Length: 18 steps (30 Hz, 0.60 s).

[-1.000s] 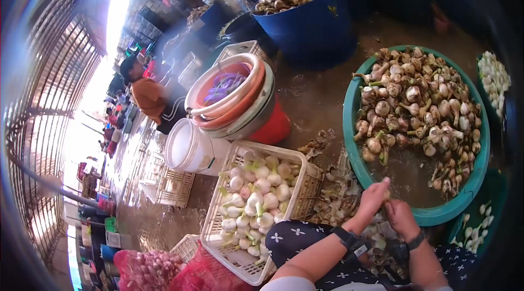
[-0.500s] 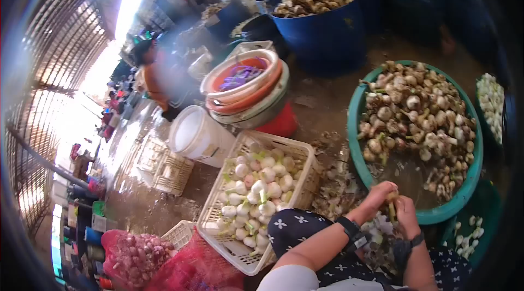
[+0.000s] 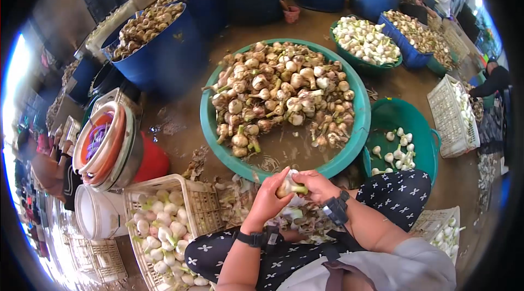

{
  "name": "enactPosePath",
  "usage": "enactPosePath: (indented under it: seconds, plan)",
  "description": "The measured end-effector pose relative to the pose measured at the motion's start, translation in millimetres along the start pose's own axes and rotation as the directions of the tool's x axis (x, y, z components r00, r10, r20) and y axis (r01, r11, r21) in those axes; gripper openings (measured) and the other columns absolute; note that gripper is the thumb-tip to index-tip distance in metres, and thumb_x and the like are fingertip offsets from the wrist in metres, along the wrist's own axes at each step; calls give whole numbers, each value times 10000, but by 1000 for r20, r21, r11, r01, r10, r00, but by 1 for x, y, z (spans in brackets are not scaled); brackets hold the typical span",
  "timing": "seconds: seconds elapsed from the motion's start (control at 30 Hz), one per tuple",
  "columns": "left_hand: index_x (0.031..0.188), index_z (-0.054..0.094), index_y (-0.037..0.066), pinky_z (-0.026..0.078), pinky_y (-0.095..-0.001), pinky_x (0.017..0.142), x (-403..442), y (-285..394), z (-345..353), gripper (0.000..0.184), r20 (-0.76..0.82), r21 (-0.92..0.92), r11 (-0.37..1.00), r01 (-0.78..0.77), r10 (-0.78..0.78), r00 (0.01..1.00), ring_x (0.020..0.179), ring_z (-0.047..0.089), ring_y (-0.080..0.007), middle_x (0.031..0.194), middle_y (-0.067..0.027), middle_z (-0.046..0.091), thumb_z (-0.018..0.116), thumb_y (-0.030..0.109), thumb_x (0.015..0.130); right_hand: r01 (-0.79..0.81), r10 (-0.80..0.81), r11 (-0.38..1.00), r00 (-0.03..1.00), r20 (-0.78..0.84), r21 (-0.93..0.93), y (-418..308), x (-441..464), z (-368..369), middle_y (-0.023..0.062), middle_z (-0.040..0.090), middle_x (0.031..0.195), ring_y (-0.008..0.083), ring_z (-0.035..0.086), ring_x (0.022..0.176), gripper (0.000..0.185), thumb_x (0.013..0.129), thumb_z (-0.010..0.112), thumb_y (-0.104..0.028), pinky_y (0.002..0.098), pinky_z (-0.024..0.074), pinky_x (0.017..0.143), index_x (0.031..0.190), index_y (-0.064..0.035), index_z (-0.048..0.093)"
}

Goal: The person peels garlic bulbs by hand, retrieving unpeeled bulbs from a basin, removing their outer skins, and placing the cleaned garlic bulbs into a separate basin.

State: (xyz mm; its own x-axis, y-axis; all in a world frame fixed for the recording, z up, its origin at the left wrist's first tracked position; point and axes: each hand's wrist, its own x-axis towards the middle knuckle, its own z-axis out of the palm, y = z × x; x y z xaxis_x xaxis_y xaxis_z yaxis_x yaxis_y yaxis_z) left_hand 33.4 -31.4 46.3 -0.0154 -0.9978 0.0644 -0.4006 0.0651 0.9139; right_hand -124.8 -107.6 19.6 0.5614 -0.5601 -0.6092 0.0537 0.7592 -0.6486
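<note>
A garlic bulb (image 3: pixel 286 186) with a short green stem is held between my two hands above my lap. My left hand (image 3: pixel 267 199) is closed round the bulb's left side. My right hand (image 3: pixel 318 186) pinches it from the right, near the stem. Just beyond my hands is a wide teal tub (image 3: pixel 361 122) heaped with unpeeled, soil-stained garlic (image 3: pixel 284 86). Loose garlic skins (image 3: pixel 297 216) lie beneath my hands, between my legs. To the right, a green basin (image 3: pixel 404 114) contains several cleaned white bulbs (image 3: pixel 401 152).
On my left, a cream crate (image 3: pixel 204 204) of cleaned garlic stands near stacked basins (image 3: pixel 103 144) and a white bucket (image 3: pixel 98 212). Large blue tubs (image 3: pixel 158 45) of garlic line the back. A person (image 3: pixel 491 81) works at the right beside a white crate (image 3: pixel 450 119).
My view has swung to the right and levelled, bringing the teal tub to the middle. Both hands stay together on a garlic bulb, whose stem now points right.
</note>
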Motion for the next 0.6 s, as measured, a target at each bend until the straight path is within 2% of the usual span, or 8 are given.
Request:
enactPosePath:
  seconds: [0.13,0.2,0.23,0.3,0.33,0.4,0.47,0.6]
  plan:
    - [1120,575,35,399,-361,943,2,-2,5,401,-32,481,836,-266,320,947,1116,505,-274,1215,-173,513,656,39,727,63,-64,998,997,35,30,-6,-11,2,10,606,780,80,550,603,180,911,499,-200,245,438,497,912,-49,597]
    - [1042,613,32,421,-355,924,1,-34,23,264,-281,-211,975,-63,1,960,1069,537,-271,1230,-140,514,612,17,779,175,-176,982,984,20,72,-5,-16,8,3,605,831,61,552,671,214,916,493,-227,212,442,570,953,-42,593]
    - [1042,593,40,448,-346,884,2,-26,22,202,-224,-606,782,147,-345,911,1009,572,-245,1166,-96,562,566,61,844,273,-269,961,960,83,-51,-5,-21,10,15,594,914,93,556,783,205,918,486,-200,239,451,653,1013,-40,573]
    - [1058,574,47,469,-332,845,2,-35,18,206,-207,-858,509,65,-460,863,987,581,-227,1122,-87,582,554,103,861,523,-460,822,843,279,-226,6,-29,13,35,574,1050,137,538,979,223,894,513,-105,280,445,799,1104,-41,555]
    - [1074,555,54,489,-317,806,1,-39,14,217,-140,-984,171,-52,-553,822,965,589,-209,1079,-79,601,542,146,878,764,-618,298,611,495,-572,7,-37,11,48,566,1091,148,532,1008,216,865,528,-30,288,443,816,1077,-36,573]
    - [1002,529,78,471,-253,616,0,-43,2,171,-89,-994,112,-14,-696,713,844,600,-175,939,-66,623,541,203,885,762,-673,37,497,547,-647,12,-44,-14,78,612,1018,157,572,900,132,845,538,-27,250,426,812,963,-16,596]
    - [1013,539,93,432,-224,563,-5,-54,-3,181,24,-999,3,37,-716,698,800,572,-133,960,-35,610,541,225,889,606,-631,762,774,-51,-227,18,-42,-39,101,614,1016,187,588,894,132,868,485,-44,273,461,783,956,-25,582]
    - [1009,540,108,380,-227,500,-4,-41,-7,251,-13,-1000,22,4,-743,669,676,525,-95,879,10,605,460,328,920,670,-633,723,740,-225,168,-38,-59,-47,100,613,1022,160,605,849,253,922,400,-195,284,512,621,1114,-63,499]
